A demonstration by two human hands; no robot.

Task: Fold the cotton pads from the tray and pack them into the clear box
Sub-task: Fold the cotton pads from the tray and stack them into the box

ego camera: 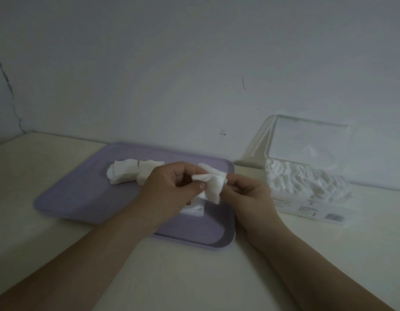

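- A flat purple plastic tray (86, 198) with round corners lies on a pale cream table (194, 277), close to a plain grey-white wall (194, 63).
- The left hand (169, 189) is over the middle of the tray. Its thumb and fingers are pinched shut on the left side of a soft white square cotton pad (213, 185).
- The right hand (250, 194) is just beside it, over the right edge of the tray. Its fingers are curled in and pinch the right side of the same pad.
- So both hands hold one pad up in the air above the tray. The pad is bent and crumpled in the middle, with one corner poking up and one flap hanging down.
- A little row of loose white cotton pads (127, 173) lies on the far left part of the tray, leaning on each other.
- A few more flat white pads (194, 208) lie on the tray under the hands. The left hand hides part of them.
- A see-through plastic box (306, 198) sits on the table to the right of the tray, near the wall. Its clear lid (306, 138) stands open and leans back.
- The box is already stuffed with many white folded pads (302, 178), packed close together in rows.
- A small label with a bar code (333, 217) is on the front of the box.
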